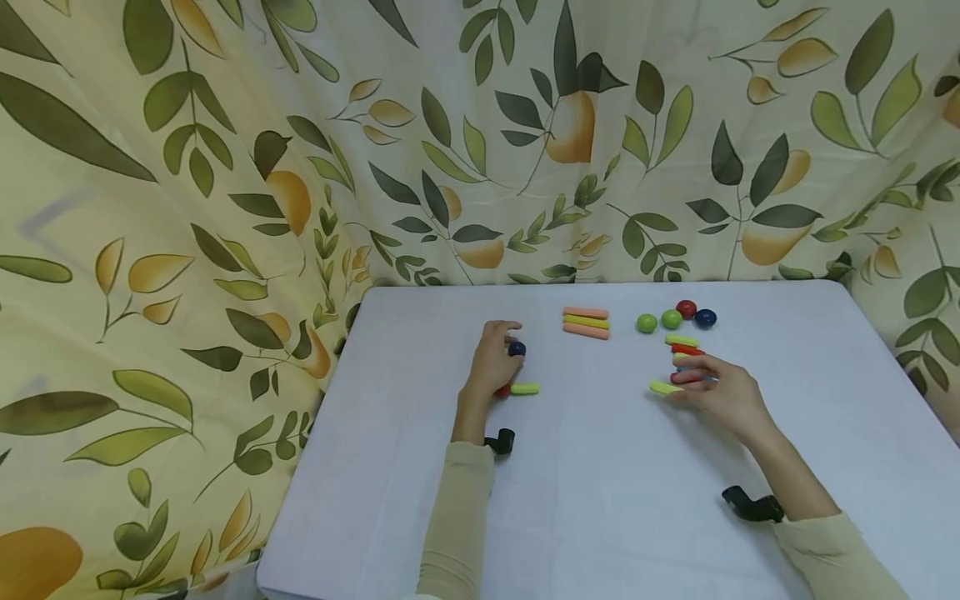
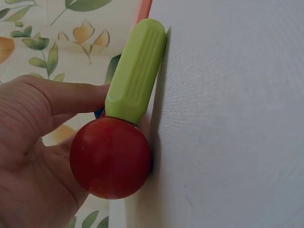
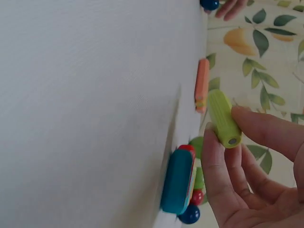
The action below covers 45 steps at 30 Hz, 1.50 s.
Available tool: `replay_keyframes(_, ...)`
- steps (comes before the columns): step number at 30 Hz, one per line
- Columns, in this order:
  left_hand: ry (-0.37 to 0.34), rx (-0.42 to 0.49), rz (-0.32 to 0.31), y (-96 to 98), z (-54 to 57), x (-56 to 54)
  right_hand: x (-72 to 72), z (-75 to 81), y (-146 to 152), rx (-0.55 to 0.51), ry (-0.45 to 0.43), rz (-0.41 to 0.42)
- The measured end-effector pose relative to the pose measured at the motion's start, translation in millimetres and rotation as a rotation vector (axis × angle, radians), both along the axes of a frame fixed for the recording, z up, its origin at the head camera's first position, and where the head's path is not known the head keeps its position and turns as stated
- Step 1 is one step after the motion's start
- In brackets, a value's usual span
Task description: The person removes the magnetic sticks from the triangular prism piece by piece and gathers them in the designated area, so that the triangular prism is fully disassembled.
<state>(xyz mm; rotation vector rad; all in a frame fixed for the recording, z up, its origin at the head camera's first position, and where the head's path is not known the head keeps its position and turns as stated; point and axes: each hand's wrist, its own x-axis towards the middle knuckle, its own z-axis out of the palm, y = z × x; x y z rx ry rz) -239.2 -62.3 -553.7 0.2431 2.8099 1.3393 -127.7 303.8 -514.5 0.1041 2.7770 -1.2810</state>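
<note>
My left hand (image 1: 491,357) curls around a dark blue ball (image 1: 517,350), its thumb against the ball's near side. Below that thumb lies a red ball (image 2: 110,157) with a yellow-green magnetic stick (image 2: 136,71) joined end-on to it; the left wrist view shows both large, mostly hiding the blue ball. My right hand (image 1: 720,395) pinches another yellow-green magnetic stick (image 3: 222,118) between thumb and fingers, raised off the table. A round metal spot shows on that stick's end. Under and beyond the right hand lies a group of red sticks (image 1: 687,350), yellow-green sticks (image 1: 681,340) and a blue stick (image 3: 177,180).
Orange and yellow sticks (image 1: 587,322) lie side by side at the back middle. Two green balls (image 1: 671,318), a red ball (image 1: 686,309) and a blue ball (image 1: 706,318) sit at the back right. A leaf-patterned curtain (image 1: 480,150) hangs behind the white table (image 1: 600,500).
</note>
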Motion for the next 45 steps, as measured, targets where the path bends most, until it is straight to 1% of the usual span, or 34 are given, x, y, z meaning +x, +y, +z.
replay_keyframes(2, -0.006, -0.005, -0.002, -1.4, 0.9, -0.4, 1.8, -1.3, 4, 0.012, -0.025, 0.01)
replay_keyframes(7, -0.016, -0.009, -0.007, -4.4, 3.0, -0.8, 6.6, -5.2, 13, 0.005, -0.088, 0.019)
replay_keyframes(13, -0.013, -0.022, -0.007, -6.5, 4.1, 2.4, 10.6, -7.3, 20, 0.04, -0.115, -0.007)
replay_keyframes(18, -0.012, -0.052, -0.009, -8.1, 4.5, 4.5, 12.3, -10.4, 27, 0.087, -0.092, -0.041)
replay_keyframes(24, -0.031, -0.083, -0.016, -9.0, 4.4, 6.9, 12.0, -15.0, 34, 0.117, -0.061, -0.049)
replay_keyframes(28, -0.034, -0.087, -0.01, -11.6, 4.9, 9.2, 11.0, -11.5, 36, 0.136, -0.056, -0.08)
replay_keyframes(31, -0.047, -0.065, -0.007, -14.5, 4.5, 11.7, 10.7, -7.0, 35, 0.148, -0.056, -0.117)
replay_keyframes(35, -0.069, -0.039, -0.01, -18.9, 4.7, 15.7, 10.2, 0.2, 30, 0.146, -0.028, -0.144)
replay_keyframes(39, -0.101, -0.033, -0.024, -23.8, 8.8, 21.8, 7.2, 6.0, 20, 0.116, 0.0, -0.124)
replay_keyframes(45, -0.199, -0.017, -0.052, -31.8, 20.7, 31.3, -5.1, 4.0, -8, 0.085, 0.033, -0.018)
